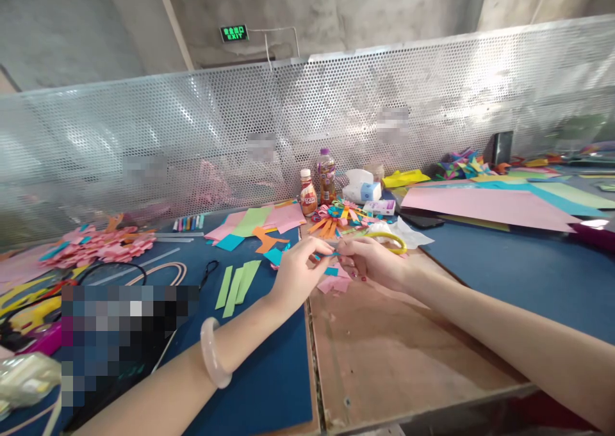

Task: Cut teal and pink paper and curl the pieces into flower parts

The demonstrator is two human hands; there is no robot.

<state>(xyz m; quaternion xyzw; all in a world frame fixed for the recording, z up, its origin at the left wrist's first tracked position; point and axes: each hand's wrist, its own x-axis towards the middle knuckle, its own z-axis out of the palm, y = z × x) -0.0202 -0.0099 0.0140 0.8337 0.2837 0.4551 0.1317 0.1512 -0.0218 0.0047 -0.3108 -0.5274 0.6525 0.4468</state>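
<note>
Above the bare wooden strip of the table, my left hand point(300, 271) and my right hand point(372, 261) meet fingertip to fingertip. Pinched between them is a small blue paper strip point(328, 255), mostly covered by the fingers. Yellow-handled scissors point(400, 242) show just behind my right hand; their blades are hidden. Under the hands lie pink paper scraps point(335, 285). Light green paper strips point(235, 287) rest on the blue surface left of my left hand. A heap of looped, multicoloured paper strips point(343, 215) sits just beyond the hands.
Two drink bottles, one red-brown point(308, 194) and one purple-capped point(327, 177), stand near the perforated metal screen point(216, 129). Tissues point(361, 187) are beside them. Pink paper sheets point(485, 205) lie right. Pink paper pieces point(103, 244) and a blurred-out dark device point(120, 340) are left.
</note>
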